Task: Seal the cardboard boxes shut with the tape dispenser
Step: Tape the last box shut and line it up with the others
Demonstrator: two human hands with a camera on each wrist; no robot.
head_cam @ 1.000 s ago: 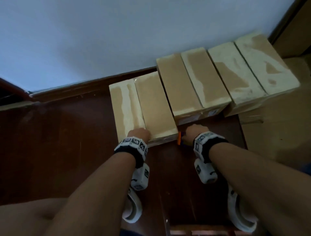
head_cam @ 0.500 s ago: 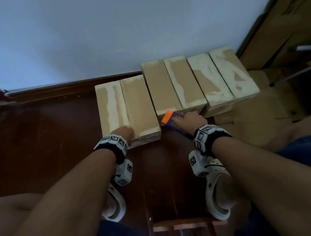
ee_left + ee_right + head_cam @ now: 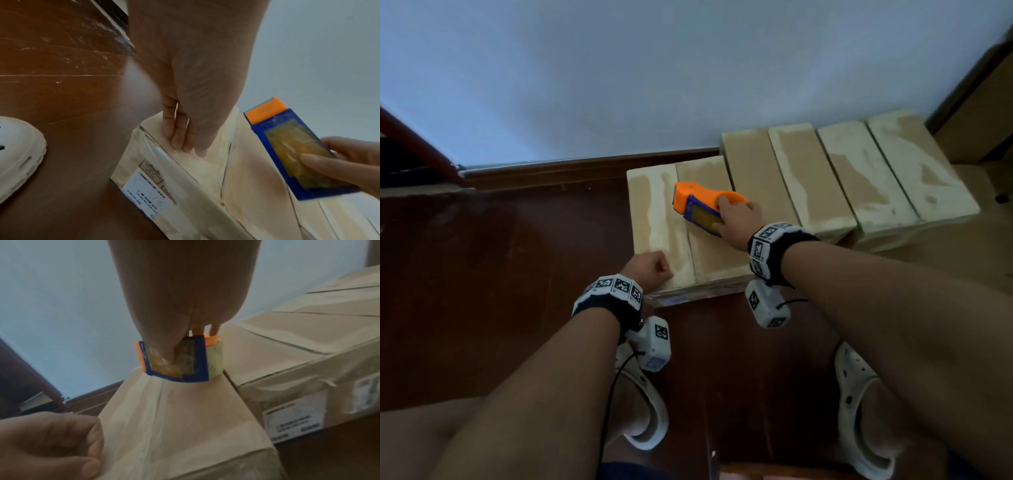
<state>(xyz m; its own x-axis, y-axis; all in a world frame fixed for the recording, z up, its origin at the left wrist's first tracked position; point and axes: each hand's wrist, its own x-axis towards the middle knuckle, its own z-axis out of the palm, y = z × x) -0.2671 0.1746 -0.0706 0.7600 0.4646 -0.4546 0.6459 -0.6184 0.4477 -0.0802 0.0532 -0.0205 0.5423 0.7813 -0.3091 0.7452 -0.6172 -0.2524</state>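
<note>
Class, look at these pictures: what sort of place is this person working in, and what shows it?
Probably a room in a home, not a warehouse: brown cardboard boxes sit on a dark wooden floor along a plain pale wall with a skirting board.

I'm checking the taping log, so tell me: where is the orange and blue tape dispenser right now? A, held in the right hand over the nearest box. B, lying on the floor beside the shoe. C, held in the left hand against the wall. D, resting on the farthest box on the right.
A: the right hand grips the tape dispenser over the top of the nearest box, while the left hand rests curled on that box's near corner.
</note>
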